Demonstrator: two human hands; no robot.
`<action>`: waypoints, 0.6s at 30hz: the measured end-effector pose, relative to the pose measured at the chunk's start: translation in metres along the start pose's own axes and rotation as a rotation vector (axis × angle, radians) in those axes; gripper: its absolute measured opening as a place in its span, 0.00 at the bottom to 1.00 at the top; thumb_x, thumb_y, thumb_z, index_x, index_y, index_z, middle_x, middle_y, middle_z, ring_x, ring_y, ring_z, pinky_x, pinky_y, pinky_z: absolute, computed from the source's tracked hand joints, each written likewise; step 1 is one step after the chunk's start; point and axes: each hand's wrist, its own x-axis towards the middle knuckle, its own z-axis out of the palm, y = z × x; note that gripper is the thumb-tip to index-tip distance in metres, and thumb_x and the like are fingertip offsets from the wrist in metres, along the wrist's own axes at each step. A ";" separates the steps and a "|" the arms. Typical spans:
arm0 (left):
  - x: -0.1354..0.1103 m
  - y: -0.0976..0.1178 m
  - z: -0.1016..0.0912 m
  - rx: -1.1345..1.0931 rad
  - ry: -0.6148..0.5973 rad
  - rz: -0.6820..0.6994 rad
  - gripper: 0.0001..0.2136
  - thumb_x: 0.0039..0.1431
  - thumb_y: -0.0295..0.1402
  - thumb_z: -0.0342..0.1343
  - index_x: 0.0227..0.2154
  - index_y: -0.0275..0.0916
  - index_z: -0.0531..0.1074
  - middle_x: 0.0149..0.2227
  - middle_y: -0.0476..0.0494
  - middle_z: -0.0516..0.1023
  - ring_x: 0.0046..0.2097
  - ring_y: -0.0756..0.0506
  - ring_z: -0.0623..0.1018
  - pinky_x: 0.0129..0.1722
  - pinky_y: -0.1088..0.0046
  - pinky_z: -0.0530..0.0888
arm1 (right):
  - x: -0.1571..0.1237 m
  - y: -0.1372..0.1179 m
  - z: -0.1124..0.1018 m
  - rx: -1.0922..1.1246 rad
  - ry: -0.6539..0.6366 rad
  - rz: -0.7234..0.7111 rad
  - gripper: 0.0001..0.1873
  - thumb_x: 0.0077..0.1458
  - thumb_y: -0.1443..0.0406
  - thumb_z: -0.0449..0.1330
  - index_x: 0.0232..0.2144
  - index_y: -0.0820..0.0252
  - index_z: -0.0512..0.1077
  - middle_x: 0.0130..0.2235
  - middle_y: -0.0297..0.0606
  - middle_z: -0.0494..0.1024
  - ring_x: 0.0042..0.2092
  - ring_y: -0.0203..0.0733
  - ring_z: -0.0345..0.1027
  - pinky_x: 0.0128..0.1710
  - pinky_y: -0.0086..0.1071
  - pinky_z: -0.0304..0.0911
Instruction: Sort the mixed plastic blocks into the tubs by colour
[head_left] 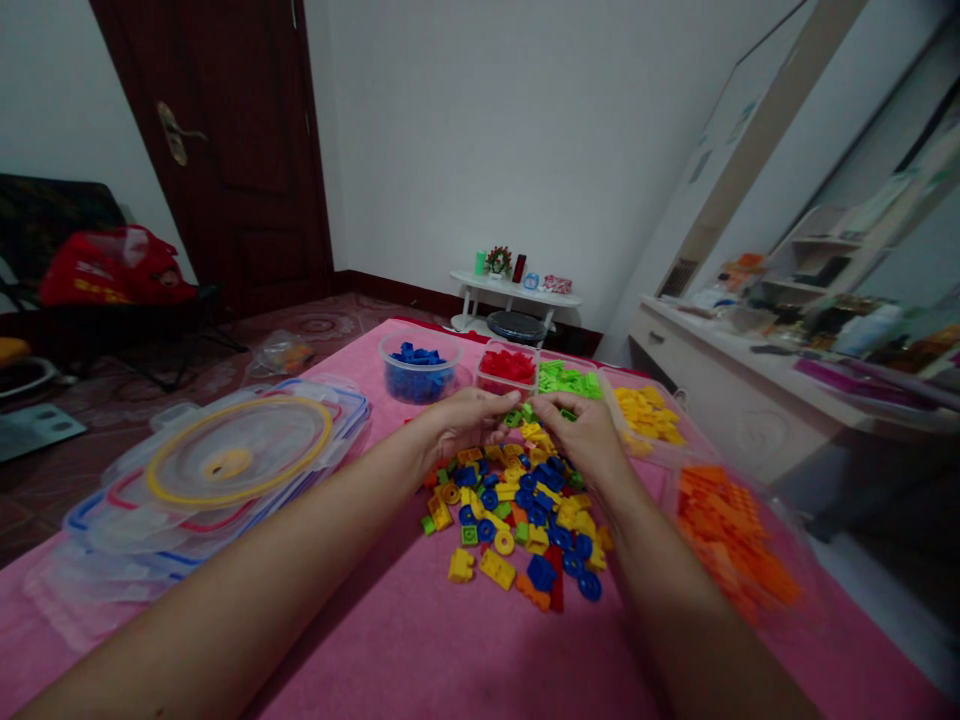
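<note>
Loose toy building bricks (497, 570) in yellow, blue, green, orange and red lie in a pile on a pink cloth, with wheel-like rings (504, 542) among them. Over the far side of this pile, my left hand (472, 418) has its fingers curled together in a pinch; what they hold, if anything, is hidden. My right hand (576, 428), close beside it, pinches thumb and forefinger at a small green brick (528, 411). Behind the hands stand a tub of red bricks (508, 366) and one of green bricks (568, 378).
A round tub of blue bricks (417, 372) stands at the back left. Yellow bricks (649, 414) and orange bricks (731, 540) fill containers on the right. Stacked clear lids (240, 465) lie at the left. A white dresser (750, 385) stands beyond the table's right edge.
</note>
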 end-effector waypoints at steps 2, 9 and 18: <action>0.000 0.002 0.002 -0.107 -0.022 -0.016 0.08 0.51 0.31 0.64 0.31 0.30 0.76 0.28 0.44 0.77 0.26 0.55 0.74 0.29 0.81 0.73 | 0.000 0.003 0.003 0.155 0.084 0.092 0.20 0.45 0.48 0.62 0.24 0.60 0.71 0.18 0.29 0.65 0.18 0.30 0.53 0.17 0.25 0.47; -0.003 0.003 0.004 -0.085 -0.084 0.119 0.11 0.49 0.25 0.63 0.38 0.31 0.76 0.34 0.42 0.79 0.34 0.52 0.78 0.41 0.76 0.74 | -0.004 -0.005 0.012 0.717 -0.002 0.454 0.21 0.49 0.47 0.59 0.28 0.59 0.65 0.21 0.30 0.68 0.17 0.29 0.55 0.14 0.22 0.48; 0.003 -0.001 0.006 0.160 0.088 0.445 0.15 0.39 0.28 0.66 0.33 0.33 0.73 0.31 0.48 0.77 0.31 0.51 0.76 0.36 0.73 0.73 | -0.006 -0.006 0.015 0.896 -0.133 0.582 0.18 0.54 0.50 0.57 0.33 0.60 0.67 0.24 0.32 0.72 0.17 0.27 0.58 0.12 0.18 0.47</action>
